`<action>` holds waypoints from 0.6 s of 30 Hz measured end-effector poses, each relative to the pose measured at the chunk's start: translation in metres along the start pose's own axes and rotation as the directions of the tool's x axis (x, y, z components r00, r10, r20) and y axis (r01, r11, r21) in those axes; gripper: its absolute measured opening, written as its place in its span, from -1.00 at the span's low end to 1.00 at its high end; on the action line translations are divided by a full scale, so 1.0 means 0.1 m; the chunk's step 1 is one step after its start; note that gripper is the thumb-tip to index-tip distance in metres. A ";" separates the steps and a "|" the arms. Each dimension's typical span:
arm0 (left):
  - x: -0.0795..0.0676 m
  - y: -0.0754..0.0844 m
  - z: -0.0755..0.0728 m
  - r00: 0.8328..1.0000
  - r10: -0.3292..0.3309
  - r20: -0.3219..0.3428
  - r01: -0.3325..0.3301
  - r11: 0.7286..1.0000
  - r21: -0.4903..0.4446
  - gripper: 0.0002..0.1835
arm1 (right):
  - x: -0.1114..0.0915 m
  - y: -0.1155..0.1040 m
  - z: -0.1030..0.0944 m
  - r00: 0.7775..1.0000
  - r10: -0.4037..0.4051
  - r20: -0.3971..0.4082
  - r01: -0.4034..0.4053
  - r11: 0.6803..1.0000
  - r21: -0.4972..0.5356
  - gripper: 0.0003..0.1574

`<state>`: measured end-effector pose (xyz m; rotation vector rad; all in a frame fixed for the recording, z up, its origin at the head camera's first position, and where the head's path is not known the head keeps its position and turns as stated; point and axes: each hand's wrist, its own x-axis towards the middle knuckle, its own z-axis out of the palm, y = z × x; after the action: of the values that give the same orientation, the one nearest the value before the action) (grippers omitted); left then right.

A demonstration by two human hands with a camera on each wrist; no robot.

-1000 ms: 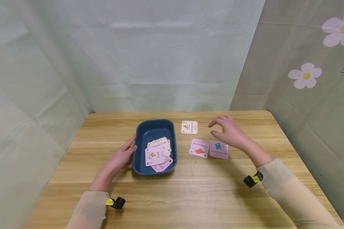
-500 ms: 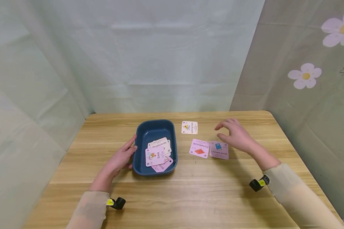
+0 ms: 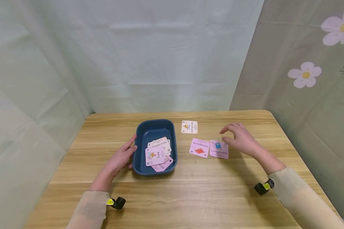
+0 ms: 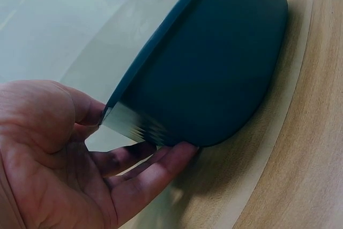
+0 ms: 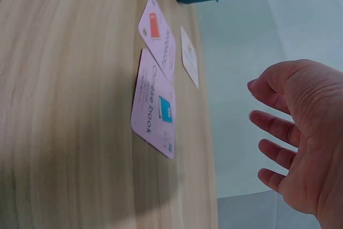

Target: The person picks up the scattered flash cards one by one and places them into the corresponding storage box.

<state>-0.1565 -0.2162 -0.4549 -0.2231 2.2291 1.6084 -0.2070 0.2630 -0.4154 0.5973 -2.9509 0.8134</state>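
At the left side of a dark blue plastic tray (image 3: 140, 170), my left hand (image 3: 121, 159) grips the wall, its thumb at the rim and its fingers against the outside and underside (image 4: 161, 172). Inside lie several word cards, with a bee card (image 3: 155, 156) on top and a spaceship card (image 3: 164, 144) partly under it. My right hand (image 3: 240, 138) hovers loosely curved and holds nothing. Nearest to it is a pink Chinese book card (image 3: 219, 150) on the table. A pink notebook card (image 3: 199, 148) lies beside that one. Farther back rests a white sailing boat card (image 3: 189, 127).
The wooden table (image 3: 172, 203) ends at a rounded back edge close to a pale curtain (image 3: 172, 63). More curtain with printed flowers (image 3: 305, 75) hangs along the right side. Each wrist wears a small black camera (image 3: 262, 188).
My right hand has drifted right and slightly toward me, staying empty above the table. The left hand, the tray and the cards have stayed in place.
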 end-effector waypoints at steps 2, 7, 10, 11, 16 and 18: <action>0.01 0.00 0.00 1.000 -0.001 0.001 0.001 1.000 -0.006 -0.35 | -0.01 0.01 0.00 1.000 0.000 0.002 0.000 1.000 -0.001 -0.74; 0.01 0.00 -0.01 1.000 -0.004 0.003 0.004 1.000 -0.006 -0.35 | -0.02 0.06 0.02 1.000 0.016 0.016 -0.016 1.000 -0.005 -0.73; 0.01 0.00 -0.01 1.000 -0.002 0.003 0.002 1.000 -0.002 -0.35 | -0.04 0.09 0.05 0.999 0.027 0.021 -0.027 1.000 -0.013 -0.73; 0.00 0.00 0.00 1.000 -0.002 0.003 0.002 1.000 -0.001 -0.35 | -0.05 0.10 0.06 0.999 0.028 0.021 -0.027 1.000 -0.014 -0.74; 0.00 0.00 0.00 1.000 -0.003 0.006 0.003 1.000 0.001 -0.35 | -0.08 0.14 0.09 0.999 0.029 0.027 -0.028 0.999 -0.032 -0.74; 0.00 0.00 0.00 1.000 -0.004 0.006 0.004 1.000 0.000 -0.35 | -0.09 0.16 0.10 0.999 0.024 0.029 -0.023 0.999 -0.044 -0.74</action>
<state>-0.1564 -0.2162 -0.4546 -0.2219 2.2230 1.6054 -0.2042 0.2735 -0.4332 0.5781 -2.9997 0.7463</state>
